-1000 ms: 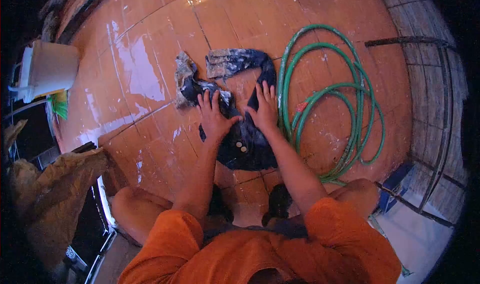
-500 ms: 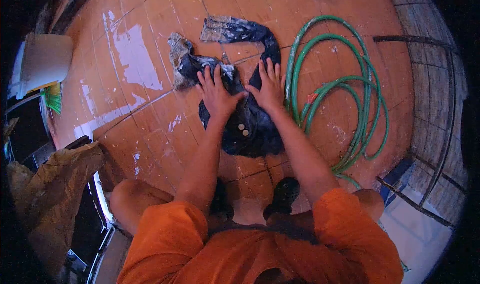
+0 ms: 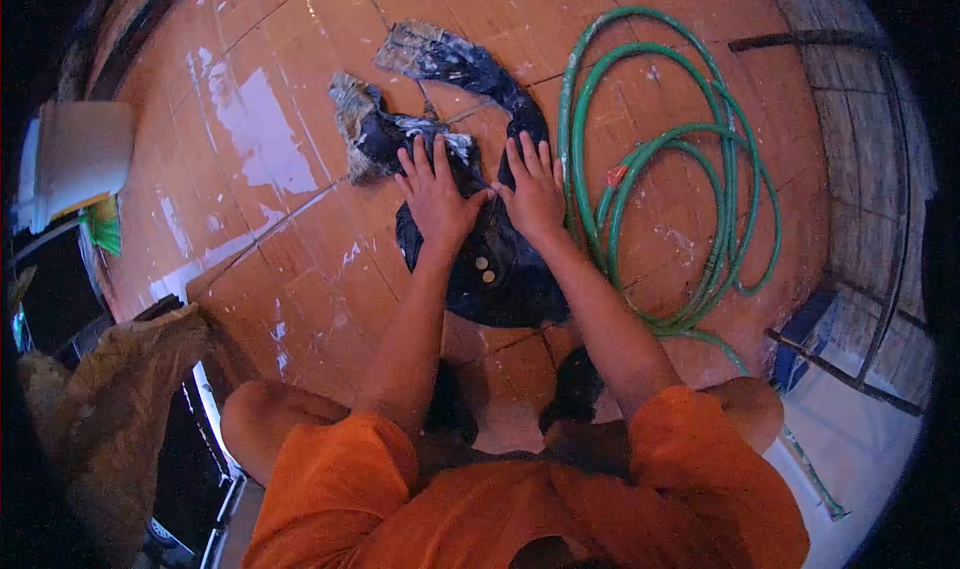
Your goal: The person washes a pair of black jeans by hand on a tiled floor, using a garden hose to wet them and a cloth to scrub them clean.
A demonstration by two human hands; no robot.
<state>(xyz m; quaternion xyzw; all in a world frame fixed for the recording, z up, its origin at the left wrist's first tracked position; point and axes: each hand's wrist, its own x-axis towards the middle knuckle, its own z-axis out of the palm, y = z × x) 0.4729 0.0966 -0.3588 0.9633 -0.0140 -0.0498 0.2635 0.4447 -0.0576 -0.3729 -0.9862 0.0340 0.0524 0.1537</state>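
Observation:
Dark, wet trousers (image 3: 500, 294) lie on the tiled floor in front of me, with pale suds on the legs. Two light round buttons show near their waist end. My left hand (image 3: 442, 204) rests flat on the left side of the cloth, fingers apart. Beside it my right hand (image 3: 533, 197) presses flat on the right leg, fingers also stretched out. The two thumbs nearly meet over the middle. Both trouser legs point away from me, their lighter, soiled-looking ends apart from each other.
A green hose (image 3: 725, 209) lies coiled on the right, close to my right forearm. On the wet floor (image 3: 260, 139) there are shiny patches. A white container (image 3: 90, 149) stands at the far left, above green bristles (image 3: 103, 226). Brown cloth (image 3: 120, 399) hangs at the lower left.
My right hand has slid a little towards me and to the left along the cloth. The right trouser leg now lies straighter and more slanted. My left hand has barely moved.

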